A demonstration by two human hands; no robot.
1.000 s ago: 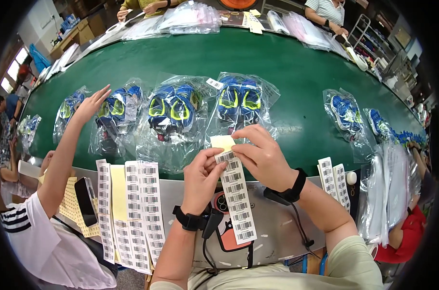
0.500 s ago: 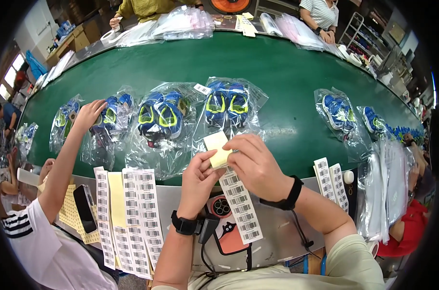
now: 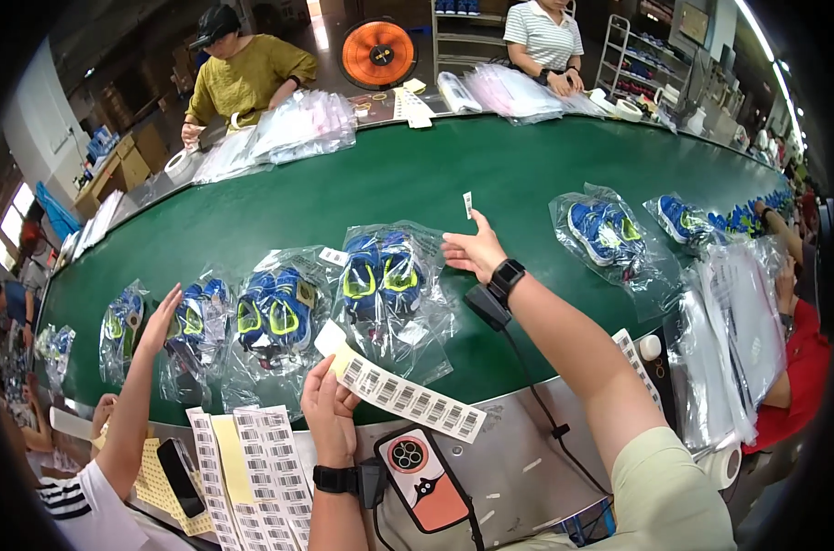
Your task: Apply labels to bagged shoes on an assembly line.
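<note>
Since half a second ago my right hand (image 3: 476, 250) has left the label strip and reached far out over the green table (image 3: 362, 184); a single small white label (image 3: 467, 204) now stands pinched at my fingertips, above the belt and to the right of the nearest bagged pair of shoes (image 3: 385, 275). My left hand (image 3: 330, 404) remains near the table edge, fingers closed on the yellowish end of the barcode label strip (image 3: 408, 397), which runs rightward and toward me over the grey ledge. A phone in an orange case (image 3: 421, 477) lies just near the strip. Further label sheets (image 3: 261, 468) lie to the left on the ledge. A neighbouring person's hand (image 3: 160, 317) rests on another bagged pair (image 3: 201, 321) to the left. More bagged shoes (image 3: 600, 231) lie to the right.
</note>
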